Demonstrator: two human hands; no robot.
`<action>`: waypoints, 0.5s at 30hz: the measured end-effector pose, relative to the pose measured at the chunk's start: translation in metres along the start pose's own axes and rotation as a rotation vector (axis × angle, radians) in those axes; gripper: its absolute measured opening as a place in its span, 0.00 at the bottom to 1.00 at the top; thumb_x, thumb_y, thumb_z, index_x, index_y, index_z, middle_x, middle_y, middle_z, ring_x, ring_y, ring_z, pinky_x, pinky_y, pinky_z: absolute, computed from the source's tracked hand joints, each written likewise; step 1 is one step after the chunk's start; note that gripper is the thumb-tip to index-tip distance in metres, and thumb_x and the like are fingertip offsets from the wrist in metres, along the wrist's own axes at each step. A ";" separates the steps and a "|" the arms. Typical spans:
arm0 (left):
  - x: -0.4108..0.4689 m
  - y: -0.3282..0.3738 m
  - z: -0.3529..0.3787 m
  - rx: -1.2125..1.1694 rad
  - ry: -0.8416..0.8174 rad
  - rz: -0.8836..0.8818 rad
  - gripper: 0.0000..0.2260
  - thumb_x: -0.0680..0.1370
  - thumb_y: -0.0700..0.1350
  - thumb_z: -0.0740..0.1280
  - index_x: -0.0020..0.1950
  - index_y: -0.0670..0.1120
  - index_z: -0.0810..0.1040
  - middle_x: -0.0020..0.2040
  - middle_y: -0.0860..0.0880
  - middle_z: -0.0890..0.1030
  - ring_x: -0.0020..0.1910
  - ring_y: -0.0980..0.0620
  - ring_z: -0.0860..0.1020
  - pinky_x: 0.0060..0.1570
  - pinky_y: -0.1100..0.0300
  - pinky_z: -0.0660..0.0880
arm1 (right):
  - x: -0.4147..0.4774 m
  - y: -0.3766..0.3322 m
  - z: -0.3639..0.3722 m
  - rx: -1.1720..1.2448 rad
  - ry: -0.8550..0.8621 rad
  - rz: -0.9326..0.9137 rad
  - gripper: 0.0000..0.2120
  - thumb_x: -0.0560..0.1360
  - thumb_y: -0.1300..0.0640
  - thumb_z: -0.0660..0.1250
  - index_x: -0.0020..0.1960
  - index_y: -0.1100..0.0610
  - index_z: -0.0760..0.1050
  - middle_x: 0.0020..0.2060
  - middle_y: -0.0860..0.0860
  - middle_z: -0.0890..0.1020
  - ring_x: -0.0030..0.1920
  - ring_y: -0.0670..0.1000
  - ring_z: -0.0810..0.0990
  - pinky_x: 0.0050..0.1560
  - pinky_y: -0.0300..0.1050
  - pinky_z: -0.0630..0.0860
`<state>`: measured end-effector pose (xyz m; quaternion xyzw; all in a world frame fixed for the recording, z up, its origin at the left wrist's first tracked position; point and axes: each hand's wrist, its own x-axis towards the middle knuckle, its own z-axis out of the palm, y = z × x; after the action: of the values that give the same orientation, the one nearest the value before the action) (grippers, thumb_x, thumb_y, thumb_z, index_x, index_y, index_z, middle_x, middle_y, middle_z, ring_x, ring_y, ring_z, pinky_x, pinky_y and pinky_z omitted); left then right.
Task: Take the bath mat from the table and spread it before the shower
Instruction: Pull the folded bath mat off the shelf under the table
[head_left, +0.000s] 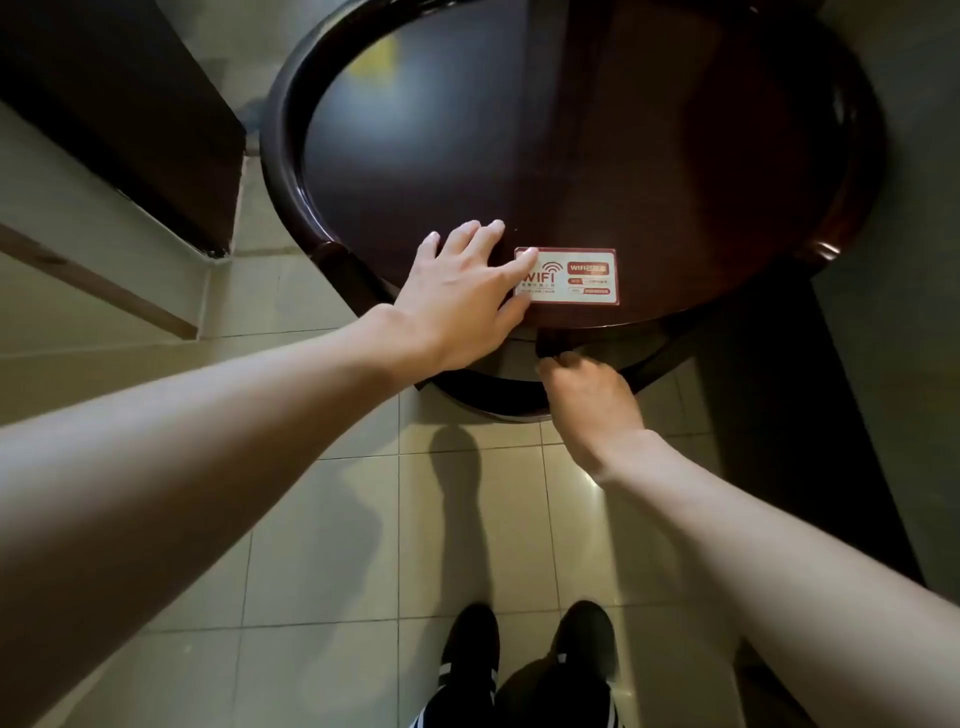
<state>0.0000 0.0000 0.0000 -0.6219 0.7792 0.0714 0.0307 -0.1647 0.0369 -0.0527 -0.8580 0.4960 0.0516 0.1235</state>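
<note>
Table (571, 130): round, dark glossy wood with a raised rim, fills the far half of the view. Left hand (457, 296) lies flat on the near-left part of the tabletop, fingers straight and spread, holding nothing. Its index fingertip touches the far-left corner of a WiFi card (576, 275), and its thumb sits against the card's near-left edge. Card is red and white, lying flat on the table close to the near edge, just right of that hand. Right hand (592, 400) is lower, at the table's near edge and below the rim, back of hand up, fingers curled forward under the tabletop. Fingertips are lost in shadow there, so cannot tell whether it grips anything. Bath mat: cannot tell where it is from this view. Floor (322, 545) is pale square tile with some glare. Black shoes (472, 644) with white stripes sit at the near edge, toes toward the table. Dark panel (130, 104) stands far left, apart from the table.
</note>
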 end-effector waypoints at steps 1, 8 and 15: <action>-0.001 0.000 0.000 0.008 -0.012 -0.008 0.24 0.81 0.57 0.53 0.77 0.53 0.58 0.77 0.41 0.57 0.75 0.40 0.53 0.72 0.40 0.53 | 0.000 0.000 0.001 -0.016 -0.012 0.012 0.09 0.74 0.66 0.64 0.53 0.61 0.75 0.45 0.57 0.81 0.45 0.61 0.80 0.41 0.50 0.76; 0.000 -0.003 0.006 0.044 -0.010 -0.001 0.25 0.82 0.58 0.51 0.78 0.54 0.54 0.78 0.41 0.53 0.76 0.40 0.51 0.72 0.42 0.51 | -0.033 -0.003 0.006 -0.013 -0.032 -0.065 0.13 0.73 0.71 0.61 0.55 0.62 0.76 0.42 0.58 0.82 0.43 0.61 0.82 0.38 0.50 0.76; -0.028 0.014 0.012 0.050 0.077 0.072 0.24 0.81 0.55 0.55 0.76 0.52 0.59 0.75 0.40 0.57 0.73 0.39 0.55 0.68 0.45 0.54 | -0.077 -0.010 0.013 0.014 -0.109 -0.159 0.13 0.73 0.70 0.59 0.55 0.64 0.75 0.45 0.59 0.81 0.45 0.62 0.81 0.41 0.52 0.76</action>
<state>-0.0077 0.0313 -0.0069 -0.5946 0.8034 0.0289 0.0136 -0.1944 0.1096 -0.0477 -0.8896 0.4193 0.0846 0.1599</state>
